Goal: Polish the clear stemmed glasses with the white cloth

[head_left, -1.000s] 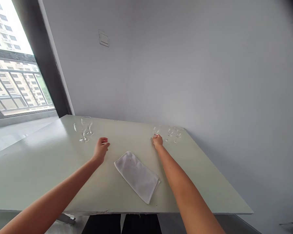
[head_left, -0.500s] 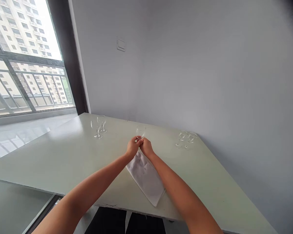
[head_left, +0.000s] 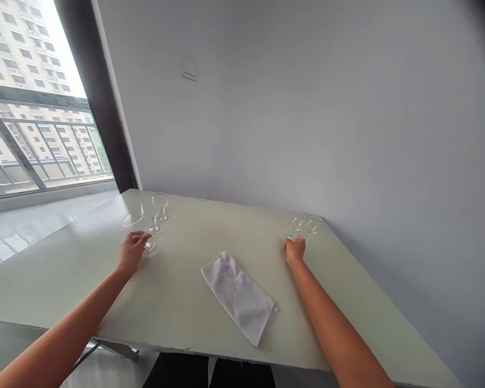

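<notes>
At the left, my left hand (head_left: 132,250) is closed on the stem of a clear wine glass (head_left: 132,220), whose foot is low over or on the table. Two more stemmed glasses, a nearer one (head_left: 149,214) and a farther one (head_left: 160,202), stand just behind it. My right hand (head_left: 295,250) reaches to the right-hand pair of small wine glasses, its fingers curled at the foot of the left one (head_left: 298,222); the hand partly hides the grip. Beside that is the other small glass (head_left: 314,224). A folded white cloth (head_left: 239,299) lies between my arms.
The pale table (head_left: 178,291) has its near edge at my legs. Behind it rises a grey wall (head_left: 347,118) with a switch (head_left: 189,68). A window (head_left: 36,129) is at the far left.
My hands have parted from the middle. My left hand has carried the glass left, beside the other two; my right hand has moved right to the small glasses. The cloth is now fully uncovered.
</notes>
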`<state>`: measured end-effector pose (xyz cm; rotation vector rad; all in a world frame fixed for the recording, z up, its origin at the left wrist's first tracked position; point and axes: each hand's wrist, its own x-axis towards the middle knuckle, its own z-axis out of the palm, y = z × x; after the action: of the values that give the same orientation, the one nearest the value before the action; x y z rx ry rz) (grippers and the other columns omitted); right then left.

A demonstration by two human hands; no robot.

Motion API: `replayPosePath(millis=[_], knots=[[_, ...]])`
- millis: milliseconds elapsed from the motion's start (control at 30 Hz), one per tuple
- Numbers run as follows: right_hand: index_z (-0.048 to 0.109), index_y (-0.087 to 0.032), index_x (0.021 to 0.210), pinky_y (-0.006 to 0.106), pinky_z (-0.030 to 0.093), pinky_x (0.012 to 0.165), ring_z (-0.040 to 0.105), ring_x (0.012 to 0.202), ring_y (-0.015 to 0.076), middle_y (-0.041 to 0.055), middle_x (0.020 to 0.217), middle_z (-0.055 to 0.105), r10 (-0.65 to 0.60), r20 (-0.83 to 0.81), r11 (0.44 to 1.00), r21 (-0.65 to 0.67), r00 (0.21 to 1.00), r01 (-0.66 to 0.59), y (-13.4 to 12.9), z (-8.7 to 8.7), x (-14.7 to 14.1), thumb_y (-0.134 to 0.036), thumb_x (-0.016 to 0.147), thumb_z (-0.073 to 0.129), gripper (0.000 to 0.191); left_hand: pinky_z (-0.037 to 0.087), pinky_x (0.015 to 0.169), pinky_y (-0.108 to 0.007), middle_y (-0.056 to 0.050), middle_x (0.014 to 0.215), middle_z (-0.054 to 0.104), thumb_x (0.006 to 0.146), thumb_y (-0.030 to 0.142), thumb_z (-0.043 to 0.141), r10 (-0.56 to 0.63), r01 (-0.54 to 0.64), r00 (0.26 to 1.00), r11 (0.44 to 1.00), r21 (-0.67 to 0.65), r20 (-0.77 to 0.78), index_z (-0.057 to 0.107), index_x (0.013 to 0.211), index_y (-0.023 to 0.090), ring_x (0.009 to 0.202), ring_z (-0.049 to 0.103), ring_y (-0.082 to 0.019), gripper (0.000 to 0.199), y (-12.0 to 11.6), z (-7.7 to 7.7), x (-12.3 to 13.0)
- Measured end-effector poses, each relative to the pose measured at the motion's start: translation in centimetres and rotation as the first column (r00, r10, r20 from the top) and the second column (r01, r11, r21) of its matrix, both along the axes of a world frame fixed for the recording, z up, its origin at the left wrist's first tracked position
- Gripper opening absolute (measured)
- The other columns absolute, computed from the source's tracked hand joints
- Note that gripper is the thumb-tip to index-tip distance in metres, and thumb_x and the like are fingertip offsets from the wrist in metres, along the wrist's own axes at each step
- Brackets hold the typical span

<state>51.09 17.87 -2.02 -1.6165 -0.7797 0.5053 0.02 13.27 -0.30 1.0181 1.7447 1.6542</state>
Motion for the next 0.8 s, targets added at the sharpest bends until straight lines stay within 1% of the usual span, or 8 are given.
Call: replayPosePath(millis=[67, 167, 333, 433, 533, 633, 733, 800], knots=[[0.040, -0.013, 0.112, 0.020, 0.045, 0.044, 0.053, 0.048, 0.0088, 0.0028, 0.083, 0.055, -0.017, -0.051, 1.000, -0.025, 0.999, 0.016, 1.0, -0.1, 0.6, -0.015, 0.062, 0.054, 0.051, 0.040, 0.054, -0.024, -0.001, 0.073, 0.060, 0.056, 0.045, 0.065, 0.008, -0.008, 1.000, 1.000, -0.009, 0.002, 0.054, 0.088, 0.018, 0.060, 0.050, -0.012, 0.043, -0.1, 0.0, -0.3], [0.040, -0.016, 0.111, 0.019, 0.046, 0.042, 0.054, 0.048, 0.0073, 0.0018, 0.085, 0.054, 0.018, -0.096, 0.999, -0.032, 0.995, -0.021, 2.3, -0.3, 0.9, -0.018, 0.065, 0.054, 0.048, 0.040, 0.053, -0.025, -0.001, 0.072, 0.059, 0.057, 0.045, 0.064, 0.012, -0.012, 1.000, 1.000, -0.022, -0.007, 0.053, 0.086, 0.018, 0.058, 0.050, -0.012, 0.042, 0.1, -0.1, -0.1], [0.048, -0.017, 0.092, 0.017, 0.042, 0.036, 0.052, 0.045, 0.0061, 0.0020, 0.086, 0.055, 0.059, -0.087, 0.997, -0.037, 0.994, -0.063, 3.1, -0.6, 1.3, -0.020, 0.064, 0.056, 0.030, 0.038, 0.053, -0.024, 0.000, 0.071, 0.058, 0.061, 0.044, 0.062, 0.031, -0.031, 0.999, 0.999, -0.038, -0.021, 0.053, 0.087, 0.020, 0.056, 0.049, -0.011, 0.036, 0.6, -0.5, 0.2], [0.050, -0.016, 0.084, 0.017, 0.039, 0.035, 0.050, 0.044, 0.0059, 0.0030, 0.084, 0.057, 0.074, -0.071, 0.996, -0.046, 0.995, -0.077, 3.1, -0.6, 0.8, -0.020, 0.063, 0.055, 0.022, 0.037, 0.052, -0.024, 0.001, 0.068, 0.055, 0.062, 0.043, 0.062, 0.042, -0.044, 0.998, 0.997, -0.059, -0.035, 0.054, 0.087, 0.020, 0.054, 0.047, -0.011, 0.035, 1.0, -0.6, 0.2], [0.053, -0.016, 0.080, 0.017, 0.038, 0.036, 0.049, 0.044, 0.0061, 0.0033, 0.082, 0.059, 0.122, -0.071, 0.991, -0.042, 0.990, -0.125, 2.8, -0.3, -0.5, -0.024, 0.062, 0.056, 0.020, 0.037, 0.053, -0.024, 0.002, 0.066, 0.053, 0.062, 0.041, 0.062, 0.055, -0.058, 0.997, 0.995, -0.083, -0.047, 0.054, 0.086, 0.020, 0.054, 0.046, -0.011, 0.033, 1.5, -0.2, 0.2], [0.056, -0.014, 0.080, 0.018, 0.038, 0.037, 0.049, 0.045, 0.0067, 0.0033, 0.080, 0.060, 0.203, -0.070, 0.979, -0.015, 0.977, -0.205, 2.1, 0.3, -2.5, -0.031, 0.060, 0.058, 0.026, 0.037, 0.053, -0.025, 0.001, 0.068, 0.052, 0.062, 0.037, 0.062, 0.092, -0.098, 0.994, 0.989, -0.107, -0.058, 0.055, 0.085, 0.019, 0.055, 0.046, -0.011, 0.030, 1.7, 0.5, 0.1], [0.058, -0.014, 0.083, 0.018, 0.038, 0.039, 0.050, 0.048, 0.0074, 0.0039, 0.079, 0.061, 0.306, -0.062, 0.952, 0.022, 0.950, -0.306, 1.1, 1.1, -5.1, -0.038, 0.059, 0.060, 0.034, 0.038, 0.058, -0.027, -0.003, 0.083, 0.052, 0.059, 0.029, 0.063, 0.212, -0.220, 0.974, 0.968, -0.117, -0.082, 0.055, 0.093, 0.019, 0.065, 0.048, -0.014, 0.036, 0.9, 1.5, 0.4], [0.060, -0.014, 0.085, 0.019, 0.038, 0.040, 0.051, 0.049, 0.0083, 0.0042, 0.079, 0.062, 0.375, -0.053, 0.927, 0.044, 0.926, -0.373, 0.1, 1.8, -7.3, -0.040, 0.058, 0.062, 0.038, 0.038, 0.063, -0.029, -0.007, 0.098, 0.050, 0.059, 0.027, 0.063, 0.330, -0.340, 0.936, 0.938, -0.074, -0.121, 0.053, 0.102, 0.020, 0.073, 0.048, -0.016, 0.044, -0.4, 2.2, 1.7]])
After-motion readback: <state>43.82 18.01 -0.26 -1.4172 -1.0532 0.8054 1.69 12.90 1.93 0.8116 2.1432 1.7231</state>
